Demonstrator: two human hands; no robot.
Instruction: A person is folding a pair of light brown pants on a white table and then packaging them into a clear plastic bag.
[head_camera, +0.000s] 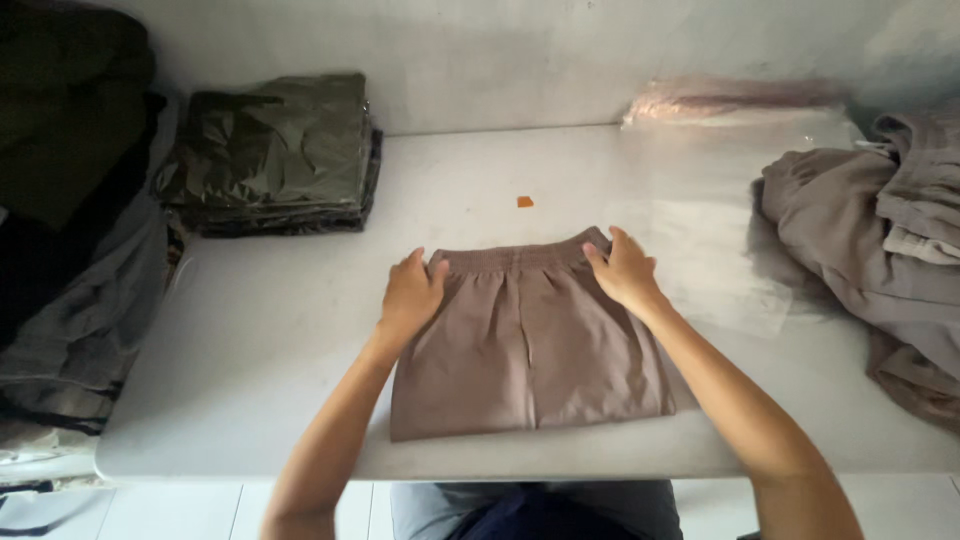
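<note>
Near my body, the folded brown cloth shorts could slide off the white counter if my left hand and right hand, fingers flat and spread on the waistband, push too hard.

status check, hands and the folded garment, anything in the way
Left hand and right hand flat on waistband corners. Folded brown cloth shorts flat on white table. Small orange scrap beyond, clear.

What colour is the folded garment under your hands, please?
The folded garment is a plain taupe brown with no pattern, seen best in the head view.
</note>
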